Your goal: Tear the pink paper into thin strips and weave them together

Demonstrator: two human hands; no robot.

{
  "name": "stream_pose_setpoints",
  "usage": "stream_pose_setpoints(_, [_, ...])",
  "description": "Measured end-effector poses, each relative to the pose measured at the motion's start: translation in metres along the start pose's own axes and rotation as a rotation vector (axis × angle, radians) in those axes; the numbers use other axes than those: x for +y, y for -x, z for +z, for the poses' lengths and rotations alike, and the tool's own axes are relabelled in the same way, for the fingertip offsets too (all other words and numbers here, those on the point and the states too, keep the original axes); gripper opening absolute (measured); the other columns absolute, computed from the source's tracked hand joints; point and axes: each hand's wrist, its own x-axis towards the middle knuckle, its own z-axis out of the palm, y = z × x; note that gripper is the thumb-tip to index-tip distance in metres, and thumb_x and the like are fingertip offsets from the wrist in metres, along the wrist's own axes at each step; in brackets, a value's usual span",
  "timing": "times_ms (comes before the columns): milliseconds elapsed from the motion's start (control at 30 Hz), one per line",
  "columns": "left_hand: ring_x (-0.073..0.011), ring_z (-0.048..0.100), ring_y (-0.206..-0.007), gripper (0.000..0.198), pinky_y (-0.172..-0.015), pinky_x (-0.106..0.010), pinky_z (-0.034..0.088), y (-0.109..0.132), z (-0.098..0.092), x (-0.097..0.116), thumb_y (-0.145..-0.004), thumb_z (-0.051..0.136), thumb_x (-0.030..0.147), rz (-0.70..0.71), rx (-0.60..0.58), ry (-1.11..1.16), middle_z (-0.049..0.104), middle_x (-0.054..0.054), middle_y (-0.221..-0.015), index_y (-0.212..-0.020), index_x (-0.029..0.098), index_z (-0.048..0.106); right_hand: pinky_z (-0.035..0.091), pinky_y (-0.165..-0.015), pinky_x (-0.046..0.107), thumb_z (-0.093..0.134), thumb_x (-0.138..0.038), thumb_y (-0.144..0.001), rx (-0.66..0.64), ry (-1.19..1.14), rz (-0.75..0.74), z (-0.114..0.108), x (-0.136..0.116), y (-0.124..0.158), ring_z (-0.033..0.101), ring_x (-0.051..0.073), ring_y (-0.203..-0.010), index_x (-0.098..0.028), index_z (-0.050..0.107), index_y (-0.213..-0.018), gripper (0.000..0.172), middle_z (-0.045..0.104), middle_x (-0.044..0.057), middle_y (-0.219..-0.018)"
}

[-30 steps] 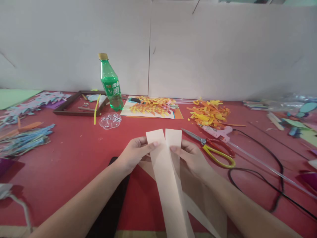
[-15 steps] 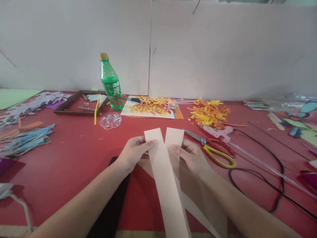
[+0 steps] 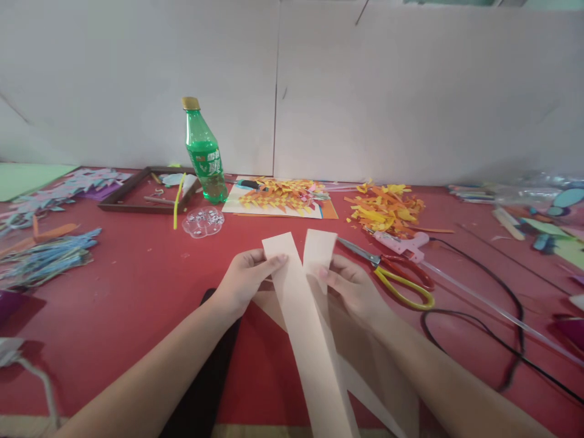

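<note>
Between finger and thumb, my left hand point(image 3: 249, 277) pinches the upper end of a long cream paper strip point(image 3: 296, 304). My right hand point(image 3: 353, 286) grips a second cream strip end point(image 3: 319, 249) close beside it. The two ends lean apart in a V, and the strips overlap below. Whether they are one piece lower down I cannot tell. More cream paper point(image 3: 365, 389) lies beneath my right forearm. Scissors point(image 3: 396, 274) with red and yellow handles rest just right of my right hand. A black flat object point(image 3: 205, 377) is partly hidden under my left forearm.
A green bottle point(image 3: 204, 158) stands by a brown frame point(image 3: 132, 208) and a clear dish of small pieces point(image 3: 203, 222). Orange and yellow paper scraps point(image 3: 387, 207) lie at the back. A pink glue gun point(image 3: 404, 243) trails a black cord point(image 3: 515, 304) on the right.
The strip ends have shifted slightly up and left. The right strip end is now bent a little, and my right thumb has moved slightly to the right. Both hands keep their hold.
</note>
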Motion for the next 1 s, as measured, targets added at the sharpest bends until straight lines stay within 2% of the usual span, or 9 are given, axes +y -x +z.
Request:
stream_pose_setpoints(167, [-0.0182,0.069,-0.073,0.034,-0.066,-0.028,0.056,0.0002,-0.0011,-0.0005,-0.075,0.070,0.043,0.019,0.014,-0.034,0.073,-0.010,-0.090,-0.093,0.013,0.070,0.051,-0.073,0.033,0.075,-0.036,-0.072,0.047,0.015,0.042,0.0015,-0.0027,0.0007,0.068,0.020,-0.077,-0.020,0.072,-0.088,0.023,0.074,0.005,-0.089])
stream_pose_setpoints(267, [-0.0188,0.069,-0.072,0.036,-0.062,-0.028,0.056,0.0016,-0.0007,-0.0003,-0.073,0.072,0.043,-0.003,-0.049,-0.090,0.074,-0.009,-0.090,-0.095,0.014,0.070,0.052,-0.070,0.035,0.075,-0.038,-0.071,0.080,0.034,0.050,0.0017,-0.0045,0.0007,0.068,0.022,-0.075,-0.020,0.072,-0.088,0.025,0.074,0.005,-0.085])
stream_pose_setpoints(367, [-0.0196,0.069,-0.074,0.034,-0.065,-0.028,0.056,0.0028,0.0002,-0.0010,-0.072,0.073,0.041,-0.015,-0.089,-0.092,0.074,-0.009,-0.087,-0.092,0.014,0.072,0.052,-0.069,0.035,0.074,-0.040,-0.072,0.102,0.086,0.013,0.0018,-0.0052,0.0011,0.067,0.022,-0.075,-0.020,0.070,-0.087,0.026,0.073,0.005,-0.083])
stream_pose_setpoints(533, [-0.0183,0.069,-0.071,0.031,-0.065,-0.027,0.056,0.0017,0.0005,-0.0029,-0.072,0.074,0.037,-0.018,-0.031,-0.052,0.074,-0.009,-0.084,-0.090,0.013,0.072,0.051,-0.066,0.033,0.072,-0.040,-0.073,0.133,0.229,-0.094,0.0051,-0.0083,0.0033,0.065,0.022,-0.074,-0.020,0.069,-0.081,0.022,0.072,0.005,-0.082])
stream_pose_setpoints(700, [-0.0189,0.069,-0.072,0.030,-0.067,-0.029,0.056,0.0002,-0.0002,-0.0024,-0.072,0.073,0.037,-0.031,-0.008,-0.030,0.074,-0.010,-0.086,-0.090,0.012,0.073,0.052,-0.071,0.034,0.070,-0.040,-0.075,0.154,0.234,-0.134,0.0063,-0.0098,0.0039,0.067,0.025,-0.082,-0.021,0.070,-0.090,0.024,0.073,0.006,-0.091])
stream_pose_setpoints(1000, [-0.0186,0.068,-0.071,0.033,-0.064,-0.028,0.056,0.0016,-0.0003,0.0009,-0.074,0.071,0.040,0.001,-0.007,-0.020,0.073,-0.011,-0.085,-0.089,0.011,0.072,0.051,-0.065,0.032,0.075,-0.040,-0.072,0.061,0.057,0.040,0.0005,-0.0031,0.0012,0.066,0.019,-0.069,-0.020,0.069,-0.083,0.024,0.073,0.003,-0.081])
